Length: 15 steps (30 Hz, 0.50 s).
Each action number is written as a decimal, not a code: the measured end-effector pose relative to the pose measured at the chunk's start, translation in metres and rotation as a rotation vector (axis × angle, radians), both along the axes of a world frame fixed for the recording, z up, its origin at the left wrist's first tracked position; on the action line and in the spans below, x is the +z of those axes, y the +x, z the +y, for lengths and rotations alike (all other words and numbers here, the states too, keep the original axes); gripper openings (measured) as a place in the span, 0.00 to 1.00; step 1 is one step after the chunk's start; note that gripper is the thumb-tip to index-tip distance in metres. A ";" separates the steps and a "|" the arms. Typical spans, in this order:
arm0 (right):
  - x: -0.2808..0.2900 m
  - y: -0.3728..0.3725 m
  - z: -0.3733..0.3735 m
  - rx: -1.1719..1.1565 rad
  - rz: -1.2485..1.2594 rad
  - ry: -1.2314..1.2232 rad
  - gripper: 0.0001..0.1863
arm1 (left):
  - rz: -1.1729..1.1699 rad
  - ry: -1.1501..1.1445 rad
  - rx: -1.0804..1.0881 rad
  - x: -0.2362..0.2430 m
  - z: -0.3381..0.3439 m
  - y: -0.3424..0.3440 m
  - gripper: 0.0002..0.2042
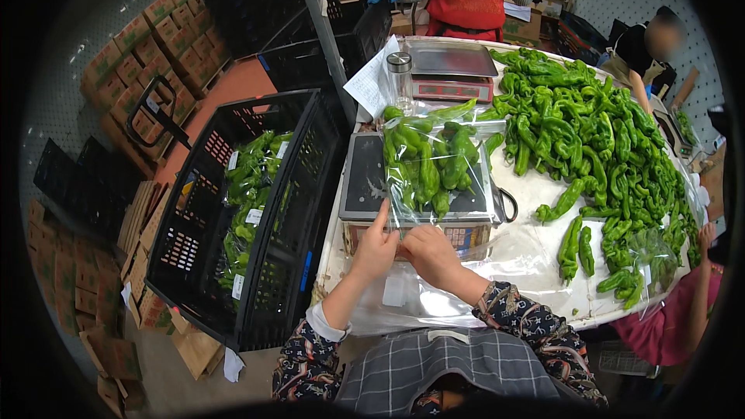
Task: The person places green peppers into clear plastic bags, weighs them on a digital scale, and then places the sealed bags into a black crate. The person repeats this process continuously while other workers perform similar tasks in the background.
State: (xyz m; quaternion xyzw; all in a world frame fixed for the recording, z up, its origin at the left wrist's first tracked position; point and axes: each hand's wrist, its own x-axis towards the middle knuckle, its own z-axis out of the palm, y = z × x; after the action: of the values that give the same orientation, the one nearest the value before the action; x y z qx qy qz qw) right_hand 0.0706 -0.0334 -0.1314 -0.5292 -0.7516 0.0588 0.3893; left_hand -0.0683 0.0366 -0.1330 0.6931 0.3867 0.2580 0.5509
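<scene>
A clear plastic bag (431, 161) filled with green peppers lies on a flat scale (362, 178) in front of me. My left hand (374, 248) pinches the bag's near edge, index finger raised along it. My right hand (429, 254) grips the same edge just beside it. Both hands rest at the scale's front, over its display panel.
A big heap of loose green peppers (590, 132) covers the white table (535, 194). A black crate (256, 209) holding bagged peppers stands at my left. A second scale (452, 70) and a jar (400, 77) sit behind. Other people work across and at the right. Cardboard boxes (155, 39) are stacked far left.
</scene>
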 end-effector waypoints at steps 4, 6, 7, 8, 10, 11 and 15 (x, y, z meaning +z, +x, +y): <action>0.013 0.005 -0.004 0.111 0.045 -0.031 0.06 | -0.095 -0.137 -0.014 0.005 -0.006 0.001 0.31; 0.027 0.013 -0.020 0.143 0.321 -0.225 0.04 | -0.101 -0.148 0.035 0.007 -0.004 0.003 0.31; 0.028 0.019 -0.028 0.161 0.458 -0.321 0.03 | -0.104 -0.150 0.064 0.006 -0.003 0.003 0.31; 0.019 0.029 -0.035 0.144 0.703 -0.320 0.02 | -0.148 -0.170 0.069 0.004 -0.002 0.001 0.32; 0.031 0.070 -0.053 0.020 1.101 -0.395 0.06 | -0.227 -0.208 0.077 -0.002 0.002 -0.008 0.32; 0.040 0.097 -0.059 -0.092 1.117 -0.336 0.07 | -0.252 -0.210 0.072 -0.006 0.002 -0.017 0.32; 0.050 0.297 -0.118 -0.423 1.262 0.308 0.06 | -0.167 -0.203 0.029 0.001 0.001 -0.039 0.31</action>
State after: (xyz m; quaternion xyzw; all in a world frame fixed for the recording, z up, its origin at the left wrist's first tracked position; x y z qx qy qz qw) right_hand 0.3673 -0.1515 -0.0812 -0.4678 -0.2609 0.1712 0.8269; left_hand -0.1069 0.0379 -0.1323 0.6043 0.3735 0.2826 0.6446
